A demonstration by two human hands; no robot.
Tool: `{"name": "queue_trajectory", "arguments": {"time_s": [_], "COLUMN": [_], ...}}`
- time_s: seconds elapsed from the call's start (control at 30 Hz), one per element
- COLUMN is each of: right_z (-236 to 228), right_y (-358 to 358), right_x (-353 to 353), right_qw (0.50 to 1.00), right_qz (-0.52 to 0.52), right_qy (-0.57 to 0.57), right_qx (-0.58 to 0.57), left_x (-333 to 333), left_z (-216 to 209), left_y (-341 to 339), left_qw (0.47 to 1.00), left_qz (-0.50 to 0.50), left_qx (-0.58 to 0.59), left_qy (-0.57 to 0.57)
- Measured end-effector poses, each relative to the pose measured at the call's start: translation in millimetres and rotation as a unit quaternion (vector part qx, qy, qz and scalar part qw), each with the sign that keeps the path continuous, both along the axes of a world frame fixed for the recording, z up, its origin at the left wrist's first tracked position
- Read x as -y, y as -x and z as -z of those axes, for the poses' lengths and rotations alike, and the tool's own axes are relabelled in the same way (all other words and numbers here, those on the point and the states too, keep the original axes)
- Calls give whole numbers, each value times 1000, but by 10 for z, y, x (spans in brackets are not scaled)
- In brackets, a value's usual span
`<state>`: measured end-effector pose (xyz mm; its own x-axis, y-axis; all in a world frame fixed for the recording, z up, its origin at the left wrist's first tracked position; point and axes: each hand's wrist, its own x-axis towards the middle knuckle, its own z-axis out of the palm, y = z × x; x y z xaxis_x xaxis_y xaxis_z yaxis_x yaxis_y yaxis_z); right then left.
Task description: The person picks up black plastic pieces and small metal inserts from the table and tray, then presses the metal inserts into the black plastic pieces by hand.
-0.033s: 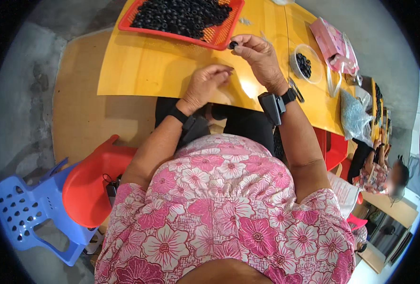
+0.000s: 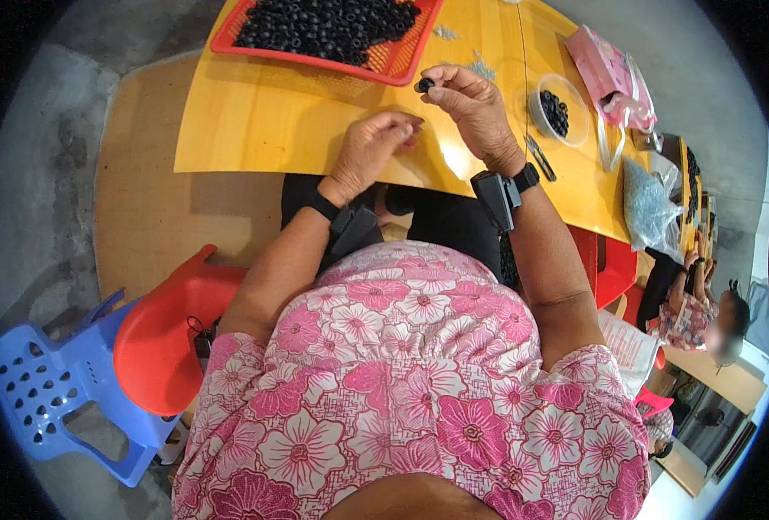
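Between the thumb and fingertips of my right hand (image 2: pixel 475 108) is a small black ring-shaped part (image 2: pixel 424 85), held up over the yellow table. My left hand (image 2: pixel 370 149) is lower and to the left, near the table edge, its thumb and fingers pressed together. Whatever it pinches, if anything, is too small to make out. Just beyond both hands lies a red plastic basket (image 2: pixel 337 69) with a heap of similar black parts (image 2: pixel 315 28) in it.
Right of my right hand are a clear tub (image 2: pixel 534 111) holding black parts and thread snips (image 2: pixel 540 159). Tiny pale pieces (image 2: pixel 482 66) lie beyond it. Farther right are a pink bag (image 2: pixel 594 74) and a plastic bag (image 2: pixel 649 198). Red (image 2: pixel 172 338) and blue (image 2: pixel 81 373) seats stand lower left.
The view has shifted slightly, so the basket sits a little higher and more of the snips and pale pieces shows. Both hands keep nearly the same pose.
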<state>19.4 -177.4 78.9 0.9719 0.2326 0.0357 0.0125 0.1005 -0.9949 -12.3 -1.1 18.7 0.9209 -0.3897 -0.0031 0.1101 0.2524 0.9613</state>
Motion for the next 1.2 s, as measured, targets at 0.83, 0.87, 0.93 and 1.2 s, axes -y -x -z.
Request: {"name": "queue_trajectory", "arguments": {"time_s": [0.83, 0.87, 0.93, 1.2], "right_z": [270, 268, 276, 357], "right_y": [403, 401, 410, 477], "right_x": [-172, -172, -177, -176], "right_qw": [965, 968, 970, 996], "right_qz": [62, 61, 60, 86], "right_qy": [185, 180, 175, 2], "right_qx": [175, 167, 157, -2], "left_x": [-29, -32, -42, 12], "left_z": [68, 76, 109, 96], "left_y": [-14, -21, -39, -68], "left_qw": [995, 995, 996, 996], "left_qz": [2, 3, 5, -9], "left_qx": [-78, -73, -69, -39], "left_qy": [62, 61, 60, 78]}}
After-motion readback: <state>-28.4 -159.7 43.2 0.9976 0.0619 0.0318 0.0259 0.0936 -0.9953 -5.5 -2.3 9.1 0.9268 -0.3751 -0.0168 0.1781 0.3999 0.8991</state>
